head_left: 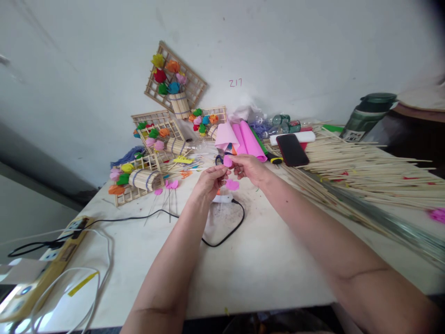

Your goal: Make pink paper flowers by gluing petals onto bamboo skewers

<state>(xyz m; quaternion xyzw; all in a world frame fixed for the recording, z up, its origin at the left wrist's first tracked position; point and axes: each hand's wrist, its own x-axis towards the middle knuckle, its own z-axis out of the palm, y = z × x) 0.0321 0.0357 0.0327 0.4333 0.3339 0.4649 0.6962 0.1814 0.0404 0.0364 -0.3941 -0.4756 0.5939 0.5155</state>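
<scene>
My right hand (249, 169) pinches a small pink paper petal (227, 161) between thumb and fingertips. Close beside it, the fingers of my left hand (210, 182) are pressed together just below that petal; what they grip is too small to make out. Right below my hands another pink petal piece (232, 185) shows, and I cannot tell whether it is held or lying on the table. A white glue gun (223, 198) with a black cord lies under my hands, partly hidden by the left one. Pink petals on thin stems (171, 184) rest left of my left hand.
Stick lattices with paper flowers (144, 180) stand at the back left, one on the wall (180, 105). Rolled pink paper (252, 141), a phone (292, 150), many thin sticks (361, 162) and a dark bottle (368, 116) occupy the right. A power strip (66, 250) lies front left.
</scene>
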